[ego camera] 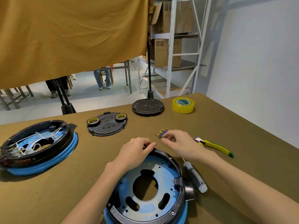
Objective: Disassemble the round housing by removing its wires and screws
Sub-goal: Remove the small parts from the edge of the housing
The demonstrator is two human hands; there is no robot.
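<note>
A round black-and-blue housing (145, 189) lies open at the near centre of the table, its inside bare of wires. My left hand (135, 152) pinches its far rim with closed fingers. My right hand (178, 143) hovers just beyond the housing, fingertips pinched at a small bundle of blue wires with brass terminals (162, 134) on the table. A second housing (38, 146) at the left still holds white wires. A screwdriver with a translucent handle (195, 177) lies to the right of the near housing.
Yellow-handled cutters (215, 147) lie at the right. A black cover plate carrying two tape rolls (107, 124), a black round lid (148, 107) and a yellow tape roll (183, 105) sit further back. A mustard curtain hangs beyond the table; people's legs and shelving stand behind.
</note>
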